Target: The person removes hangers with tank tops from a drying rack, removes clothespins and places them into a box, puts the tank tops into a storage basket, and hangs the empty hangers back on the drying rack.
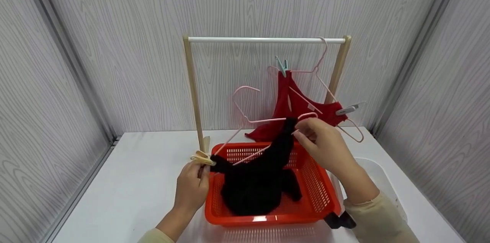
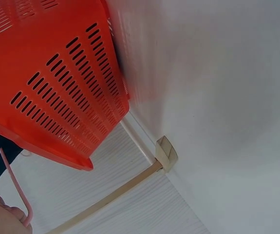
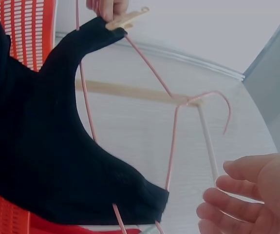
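My left hand (image 1: 192, 185) grips one end of a pink clothes hanger (image 1: 264, 121) together with a shoulder strap of a black tank top (image 1: 252, 187). Right above those fingers, a yellow clothespin (image 1: 203, 158) is clipped on that strap. The other strap hangs over the hanger's far arm, bare of any pin. Beside it is my right hand (image 1: 325, 145), its fingers loosely bent; the right wrist view shows them apart from the cloth and holding nothing. The top's lower part droops into a red basket (image 1: 268, 220). In the left wrist view, the left fingers are mostly cut off.
Behind the basket stands a rack with a white bar (image 1: 264, 39) and wooden posts. From it hangs a red tank top (image 1: 281, 101) on another pink hanger, pinned by a mint clothespin (image 1: 282, 67) and a grey one (image 1: 347, 110). A whitish tray (image 1: 377, 178) lies right of the basket.
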{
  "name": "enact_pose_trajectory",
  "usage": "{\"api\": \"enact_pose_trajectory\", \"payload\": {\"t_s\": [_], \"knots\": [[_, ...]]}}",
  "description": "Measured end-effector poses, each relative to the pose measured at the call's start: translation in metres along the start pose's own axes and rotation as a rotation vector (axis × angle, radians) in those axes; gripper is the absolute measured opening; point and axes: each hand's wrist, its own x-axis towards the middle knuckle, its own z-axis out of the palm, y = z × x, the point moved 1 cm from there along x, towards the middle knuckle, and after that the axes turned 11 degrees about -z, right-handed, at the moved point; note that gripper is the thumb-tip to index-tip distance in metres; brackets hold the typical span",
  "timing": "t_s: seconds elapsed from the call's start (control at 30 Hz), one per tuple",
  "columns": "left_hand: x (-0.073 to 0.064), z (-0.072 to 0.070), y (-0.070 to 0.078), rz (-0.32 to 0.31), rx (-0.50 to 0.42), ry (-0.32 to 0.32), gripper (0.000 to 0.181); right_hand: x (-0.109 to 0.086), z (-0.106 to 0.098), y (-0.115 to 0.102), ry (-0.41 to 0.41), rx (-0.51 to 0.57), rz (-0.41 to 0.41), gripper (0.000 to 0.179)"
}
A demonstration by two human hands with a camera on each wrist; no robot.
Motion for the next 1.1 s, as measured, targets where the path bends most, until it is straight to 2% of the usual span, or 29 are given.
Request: {"api": "enact_pose_trajectory", "payload": {"t_s": [0.37,0.9,1.1], "knots": [[-0.001,0.003,0.0,-0.004,-0.005,0.007,0.01,0.013,0.032,-0.017,0.006,0.076,-0.07,0.016],[-0.003,0.006,0.002,-0.04,0.001,-0.023,0.009,0.025,0.085,-0.041,-0.077,0.024,-0.228,0.02],[-0.003,0.007,0.001,-0.029,-0.007,-0.02,0.007,0.033,0.1,-0.052,-0.03,-0.014,-0.322,0.019]]}}
